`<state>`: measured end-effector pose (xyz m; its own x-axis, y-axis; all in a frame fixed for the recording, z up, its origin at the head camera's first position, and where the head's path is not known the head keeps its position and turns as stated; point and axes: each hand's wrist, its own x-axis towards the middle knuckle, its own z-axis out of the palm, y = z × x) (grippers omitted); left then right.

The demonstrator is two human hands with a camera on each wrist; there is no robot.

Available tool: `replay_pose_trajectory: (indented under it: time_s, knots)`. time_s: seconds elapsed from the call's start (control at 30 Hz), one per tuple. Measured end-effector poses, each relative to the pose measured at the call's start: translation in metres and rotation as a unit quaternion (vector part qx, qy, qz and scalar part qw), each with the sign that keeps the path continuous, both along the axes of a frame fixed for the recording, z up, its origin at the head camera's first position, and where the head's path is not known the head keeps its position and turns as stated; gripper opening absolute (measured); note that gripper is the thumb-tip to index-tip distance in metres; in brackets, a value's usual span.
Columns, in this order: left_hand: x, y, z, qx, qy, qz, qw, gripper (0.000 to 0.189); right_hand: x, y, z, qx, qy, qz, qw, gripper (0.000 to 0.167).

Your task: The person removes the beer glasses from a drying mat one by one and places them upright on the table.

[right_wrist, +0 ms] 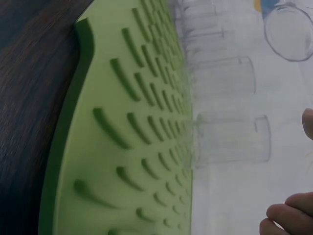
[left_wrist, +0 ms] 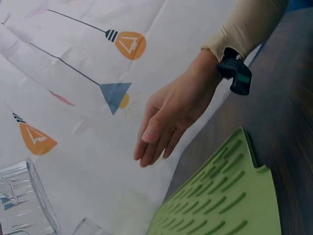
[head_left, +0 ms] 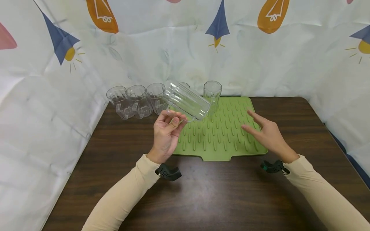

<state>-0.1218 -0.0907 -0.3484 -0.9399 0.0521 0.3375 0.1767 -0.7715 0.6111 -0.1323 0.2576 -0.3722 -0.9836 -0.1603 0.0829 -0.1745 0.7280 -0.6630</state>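
Note:
My left hand (head_left: 167, 134) grips a clear plastic mug (head_left: 188, 101) by its handle. The mug hangs tilted above the left part of a green ridged mat (head_left: 215, 141), its mouth angled down to the right. In the left wrist view, part of that mug (left_wrist: 24, 200) shows at the lower left. My right hand (head_left: 268, 131) hovers over the mat's right side, fingers extended and thumb apart, holding nothing. Another clear mug (head_left: 212, 91) stands upright at the back of the mat. One more rim (head_left: 184, 85) shows partly behind the held mug.
Three clear mugs (head_left: 116, 96) stand in a row at the back left of the dark wooden table (head_left: 115, 154). A white patterned curtain (head_left: 162, 45) closes off the back and sides. The mat has a tab (head_left: 216, 158) along its front edge.

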Motion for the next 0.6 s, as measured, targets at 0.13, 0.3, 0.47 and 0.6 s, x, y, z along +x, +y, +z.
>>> replay_pose_trajectory:
  time_s: [0.13, 0.3, 0.47, 0.6]
  knots:
    - [0.000, -0.011, 0.001, -0.021, 0.008, 0.003, 0.9997, 0.013, 0.000, 0.005, -0.002, 0.047, -0.005, 0.021, 0.9987, 0.082]
    - [0.002, -0.025, 0.003, -0.064, 0.023, 0.011, 0.9976, 0.013, 0.001, 0.010, -0.006, 0.089, -0.021, 0.052, 0.9945, 0.091]
    - [0.005, -0.039, 0.004, -0.101, 0.028, 0.019, 0.9943, 0.014, 0.001, 0.015, -0.012, 0.118, -0.045, 0.068, 0.9897, 0.094]
    - [0.007, -0.049, 0.004, -0.114, 0.028, 0.025, 0.9927, 0.015, 0.001, 0.018, -0.018, 0.133, -0.050, 0.085, 0.9862, 0.095]
